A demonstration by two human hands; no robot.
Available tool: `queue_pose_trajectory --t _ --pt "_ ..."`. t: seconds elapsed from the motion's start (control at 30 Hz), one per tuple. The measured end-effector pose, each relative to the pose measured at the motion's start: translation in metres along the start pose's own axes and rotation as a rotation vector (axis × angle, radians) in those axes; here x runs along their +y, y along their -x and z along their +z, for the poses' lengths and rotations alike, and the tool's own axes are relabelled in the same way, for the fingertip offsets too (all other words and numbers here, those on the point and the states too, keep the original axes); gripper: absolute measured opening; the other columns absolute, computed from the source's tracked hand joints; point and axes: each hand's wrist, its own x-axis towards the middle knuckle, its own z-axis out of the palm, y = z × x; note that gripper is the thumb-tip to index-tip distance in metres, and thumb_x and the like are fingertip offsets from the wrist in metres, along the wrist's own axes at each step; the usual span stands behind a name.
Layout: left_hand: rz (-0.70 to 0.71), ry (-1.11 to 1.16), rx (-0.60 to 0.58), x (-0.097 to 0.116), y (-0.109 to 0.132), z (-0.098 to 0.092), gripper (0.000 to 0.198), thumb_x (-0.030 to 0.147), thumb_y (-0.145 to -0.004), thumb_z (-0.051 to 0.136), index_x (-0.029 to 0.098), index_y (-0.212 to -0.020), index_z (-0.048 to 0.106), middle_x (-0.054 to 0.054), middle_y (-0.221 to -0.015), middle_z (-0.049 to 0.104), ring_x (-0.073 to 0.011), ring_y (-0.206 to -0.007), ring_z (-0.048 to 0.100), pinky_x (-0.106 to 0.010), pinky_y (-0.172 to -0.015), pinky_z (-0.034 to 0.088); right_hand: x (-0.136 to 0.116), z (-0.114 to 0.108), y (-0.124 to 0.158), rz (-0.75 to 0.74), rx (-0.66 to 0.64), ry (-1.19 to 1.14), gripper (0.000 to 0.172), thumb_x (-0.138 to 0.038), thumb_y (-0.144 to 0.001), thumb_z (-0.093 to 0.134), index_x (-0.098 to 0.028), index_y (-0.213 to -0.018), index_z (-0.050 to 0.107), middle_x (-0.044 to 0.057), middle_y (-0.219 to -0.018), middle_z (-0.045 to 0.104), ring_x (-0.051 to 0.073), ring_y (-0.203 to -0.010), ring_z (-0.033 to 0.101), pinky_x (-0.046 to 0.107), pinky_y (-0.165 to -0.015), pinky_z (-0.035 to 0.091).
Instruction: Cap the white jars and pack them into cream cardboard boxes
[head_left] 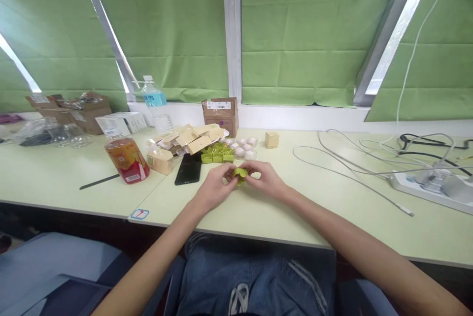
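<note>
both hands meet over the pale green counter (258, 212), a little in from its near edge and about midway along it. the left hand (214, 189) and the right hand (266, 180) each have their fingers closed on the same small lime-green plastic heart-shaped piece (239, 175), pinching it from opposite sides so it sits between the fingertips just above the counter; whether it touches the surface cannot be told.

to handle this well, i judge the grip should stay at the outer rim, with thumbs on top, so the thin wall does not flex or pop out. resting the wrists on the counter would steady the work.

further back toward the far edge lie more lime-green plastic pieces (217, 155), a cluster of small pink-and-white round cups (245, 149) and folded tan cardboard boxes (192, 140). a black phone (188, 169) lies just left of the hands, and a clear bottle of amber drink with a red label (127, 157) stands further left. white cables (351, 168) trail along the right side.
</note>
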Motion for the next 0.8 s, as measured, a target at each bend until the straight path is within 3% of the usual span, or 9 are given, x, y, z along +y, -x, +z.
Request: queue_pose_trajectory --t 0.2,0.4,0.8 --pt "-0.067 0.029 -0.024 0.0051 0.0004 -0.0015 0.003 0.02 -0.086 0.065 0.018 -0.084 0.064 0.0 -0.076 0.067 -0.0146 -0.069 0.06 -0.026 -0.064 0.047 0.0021 0.0018 0.001 -0.052 -0.027 0.164 0.016 -0.019 -0.09 0.061 -0.021 -0.101 0.072 0.005 -0.094 0.076 0.017 -0.077 0.066 0.03 -0.075 0.055" --pt "-0.13 0.076 -0.014 0.0068 0.0016 -0.0009 0.013 0.019 -0.08 0.068 0.018 -0.073 0.057 0.003 -0.067 0.058 -0.0121 -0.062 0.052 -0.023 -0.056 0.04 -0.0011 0.0038 0.0016 -0.099 -0.041 0.212 0.016 -0.016 -0.088 0.059 -0.021 -0.098 0.071 0.004 -0.09 0.075 0.016 -0.075 0.064 0.028 -0.072 0.053" --pt "-0.082 -0.047 -0.088 -0.0007 0.0019 -0.0017 0.004 0.021 -0.09 0.059 0.019 -0.088 0.062 -0.002 -0.08 0.065 -0.0157 -0.069 0.058 -0.027 -0.062 0.044 0.006 0.0041 0.0022 -0.071 -0.037 0.246 0.02 -0.015 -0.09 0.057 -0.021 -0.103 0.07 0.005 -0.094 0.076 0.016 -0.075 0.064 0.029 -0.073 0.052"
